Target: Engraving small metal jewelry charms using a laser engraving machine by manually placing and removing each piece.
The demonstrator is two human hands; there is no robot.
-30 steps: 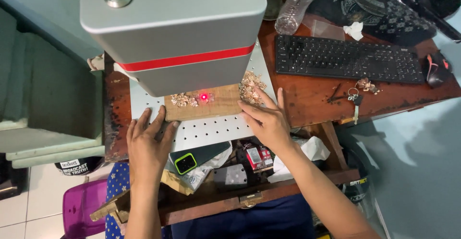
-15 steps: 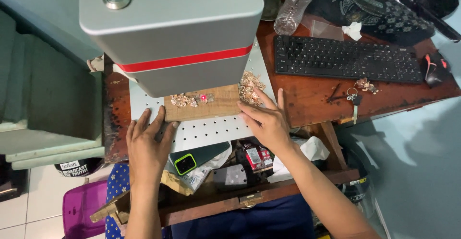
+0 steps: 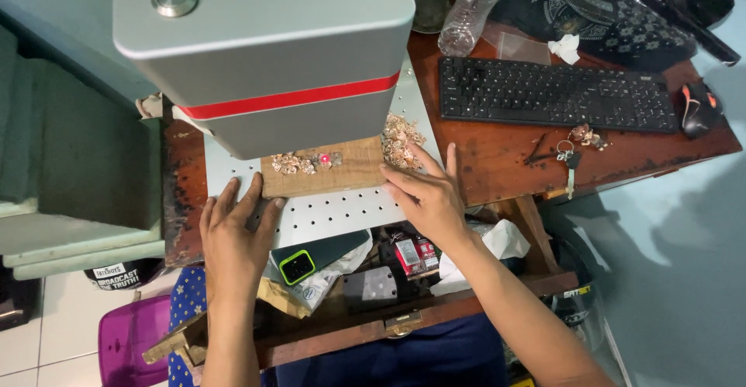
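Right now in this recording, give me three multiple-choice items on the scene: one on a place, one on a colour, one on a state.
1. Where does the black computer keyboard lie?
A. right of the grey machine
B. under the wooden block
C. on the floor

2. What colour is the stripe round the grey box-shaped machine?
A. blue
B. red
C. green

3. How are the hands set at the flat wooden block?
A. both clenched in the air
B. one at each end, fingers spread
C. both on the keyboard

Answers: 1 A, it sits on the brown desk to the right; 2 B, the band shows red; 3 B, left hand and right hand flank the block.
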